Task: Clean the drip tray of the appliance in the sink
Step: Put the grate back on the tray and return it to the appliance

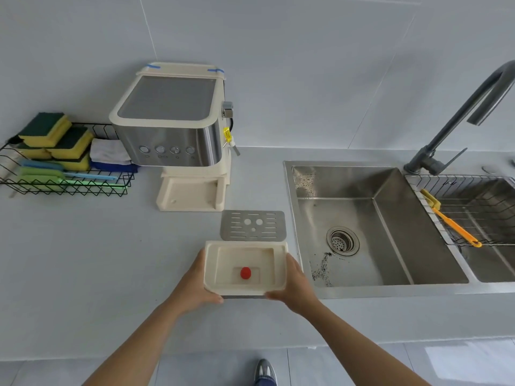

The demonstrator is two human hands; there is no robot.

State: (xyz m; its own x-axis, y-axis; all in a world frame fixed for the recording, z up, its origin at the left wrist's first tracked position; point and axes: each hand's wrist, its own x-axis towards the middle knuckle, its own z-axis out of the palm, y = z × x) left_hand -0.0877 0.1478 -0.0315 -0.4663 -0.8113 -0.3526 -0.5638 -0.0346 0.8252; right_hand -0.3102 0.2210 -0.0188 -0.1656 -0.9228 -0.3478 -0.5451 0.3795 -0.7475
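The cream drip tray [223,285] with a red float [245,273] inside is near the counter's front, left of the sink. My left hand [195,285] grips its left side and my right hand [295,285] grips its right side. Its perforated metal grate [253,225] lies flat on the counter just behind the tray. The cream and steel coffee machine [172,135] stands further back, its tray slot bare. The steel sink [362,218] lies to the right, with dark grounds scattered near the drain [342,240].
A grey tap [457,118] arches over the sink's back right. A wire rack [473,207] with an orange brush [457,229] sits over the right basin. A black wire basket [16,179] with sponges [53,135] and cloths stands at the far left.
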